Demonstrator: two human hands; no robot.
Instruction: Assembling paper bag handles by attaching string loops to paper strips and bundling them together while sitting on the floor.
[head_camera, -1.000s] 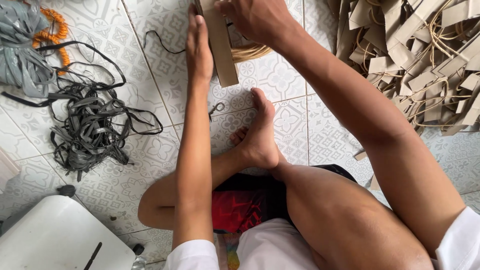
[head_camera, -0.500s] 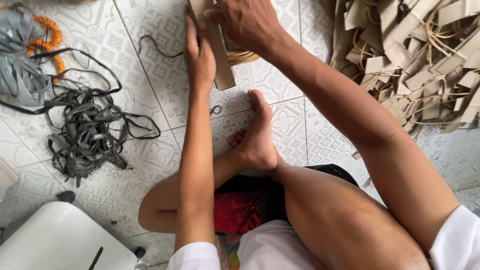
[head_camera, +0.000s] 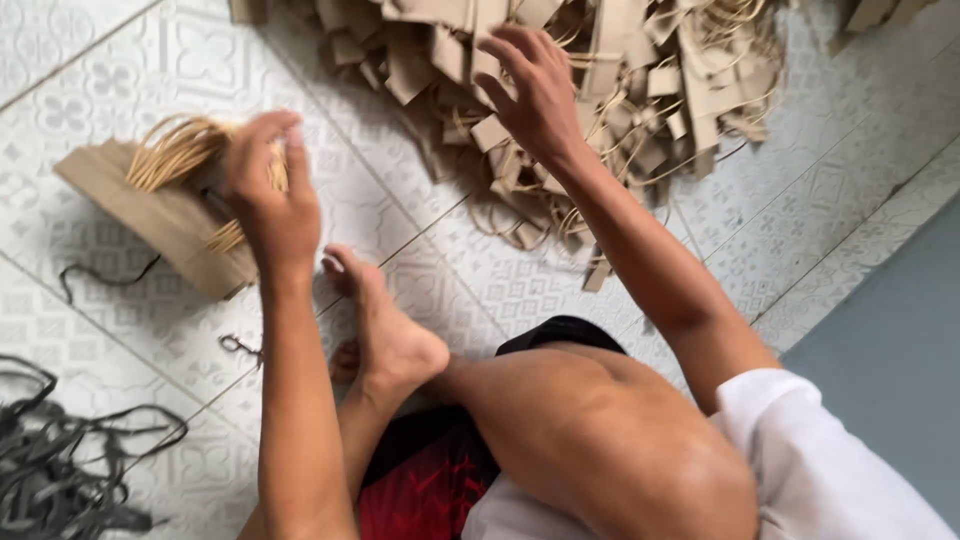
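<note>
Down on the patterned tile floor (head_camera: 620, 270), the person sits with one bare foot (head_camera: 385, 335) tucked in front of a bent knee. Their left hand (head_camera: 270, 200) rests over a stack of brown paper pieces (head_camera: 165, 215) lying flat on the tiles at the left, with a bunch of pale yellow cord loops (head_camera: 180, 150) fanning out from the stack's top. The fingers of this hand are curled loosely downward, thumb raised at the upper edge, and they press on the cords and the stack's right end; whether they actually pinch any cord I cannot tell, since the back of the hand hides the fingertips.

The right hand (head_camera: 535, 90) reaches far forward into a big heap of the same brown paper pieces with cord handles (head_camera: 620, 80) spread across the top of the view. Its fingers are spread moderately apart and bent, the fingertips touching pieces on the heap; nothing is clearly clasped in them.

A tangle of dark grey straps (head_camera: 70, 470) lies at the lower left, well apart from both hands. A small dark hook-like scrap (head_camera: 240, 348) sits on the tiles just beside the left forearm, and a thin black cord (head_camera: 100, 280) trails near the stack's lower edge.
</note>
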